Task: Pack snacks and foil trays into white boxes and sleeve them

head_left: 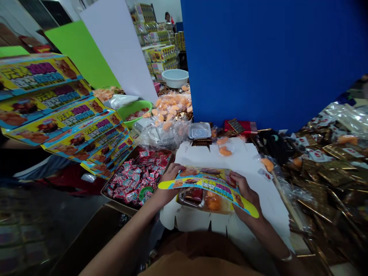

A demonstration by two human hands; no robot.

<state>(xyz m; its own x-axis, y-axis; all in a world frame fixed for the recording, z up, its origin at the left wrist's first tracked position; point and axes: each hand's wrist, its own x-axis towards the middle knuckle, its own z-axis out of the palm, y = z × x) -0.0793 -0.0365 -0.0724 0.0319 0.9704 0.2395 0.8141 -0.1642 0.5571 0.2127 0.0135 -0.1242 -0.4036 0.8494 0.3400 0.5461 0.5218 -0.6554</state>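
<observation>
My left hand (168, 180) and my right hand (244, 193) grip the two sides of a curved, printed yellow card sleeve (207, 186). Under the sleeve sits a clear plastic food tray (195, 201) holding red and orange snacks, partly hidden by the card. The tray rests on a flat white die-cut card blank (230, 159), which spreads out beneath both hands. Loose orange snacks in clear wrappers (224, 147) lie near the blank's far edge.
Printed yellow sleeves (63, 111) stand fanned at the left, beside a tray of red-wrapped sweets (135, 178). Gold sachets (324, 172) are heaped on the right. Farther back are a green basin (135, 111), a white basin (174, 78), a blue board (264, 57) and a distant person (168, 17).
</observation>
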